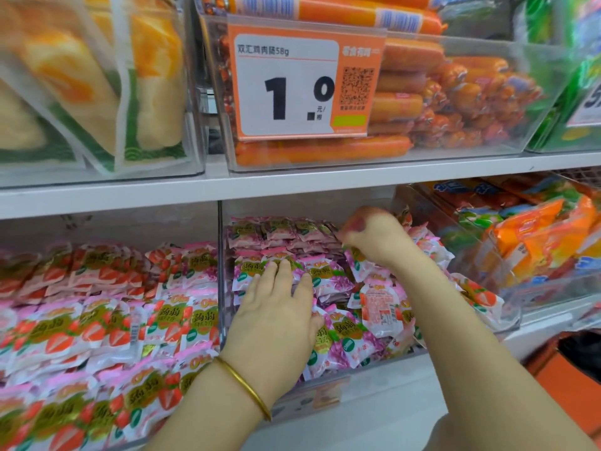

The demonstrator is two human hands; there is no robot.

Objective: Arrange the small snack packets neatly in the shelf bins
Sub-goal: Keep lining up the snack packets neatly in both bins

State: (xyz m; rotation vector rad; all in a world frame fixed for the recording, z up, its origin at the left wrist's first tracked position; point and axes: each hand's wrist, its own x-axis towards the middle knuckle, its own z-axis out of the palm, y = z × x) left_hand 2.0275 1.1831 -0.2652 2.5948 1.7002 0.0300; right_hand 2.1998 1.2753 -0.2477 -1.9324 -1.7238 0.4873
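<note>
Two grips (276, 315) (374, 237), one bangle (244, 389), perhaps six clear bins (553, 92)

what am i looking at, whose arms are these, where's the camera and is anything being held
There is no machine here. These are a person's two bare arms, seen in one picture from a camera worn on their head, looking forward and down at a shop shelf. The left hand, with a gold bangle on its wrist, lies flat with straight fingers on purple snack packets in a clear bin. The right hand reaches further back in the same bin with curled fingers. It is blurred, so I cannot tell whether it grips a packet. The bin to the left holds strawberry packets, and the shelf above holds orange sausages behind a price tag.
</note>
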